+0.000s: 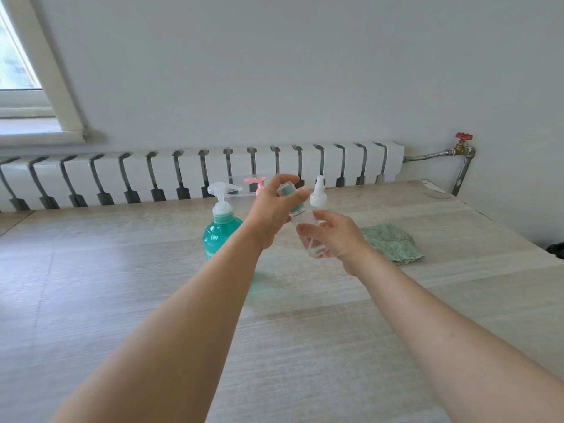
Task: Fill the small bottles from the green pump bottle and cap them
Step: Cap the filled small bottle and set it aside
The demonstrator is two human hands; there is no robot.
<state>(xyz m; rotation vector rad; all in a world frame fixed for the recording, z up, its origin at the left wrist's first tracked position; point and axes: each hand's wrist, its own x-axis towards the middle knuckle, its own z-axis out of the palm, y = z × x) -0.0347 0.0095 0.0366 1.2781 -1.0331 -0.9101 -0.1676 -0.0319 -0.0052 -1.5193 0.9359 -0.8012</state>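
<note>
A small clear bottle [308,236] is held above the table, gripped round its body by my right hand [332,236]. My left hand [274,209] pinches the bottle's teal-and-clear cap [288,190] at the top. Just left of my hands stands the green pump bottle [220,233] with a clear pump head. A small white spray bottle [318,193] stands behind my hands. A pink pump top [256,182] shows further back, partly hidden by my left hand.
A clear plastic tray [238,186] lies near the table's far edge. A green cloth [390,242] lies to the right. A white radiator [195,175] runs along the wall behind the table [122,285], with a red valve [464,138] at right.
</note>
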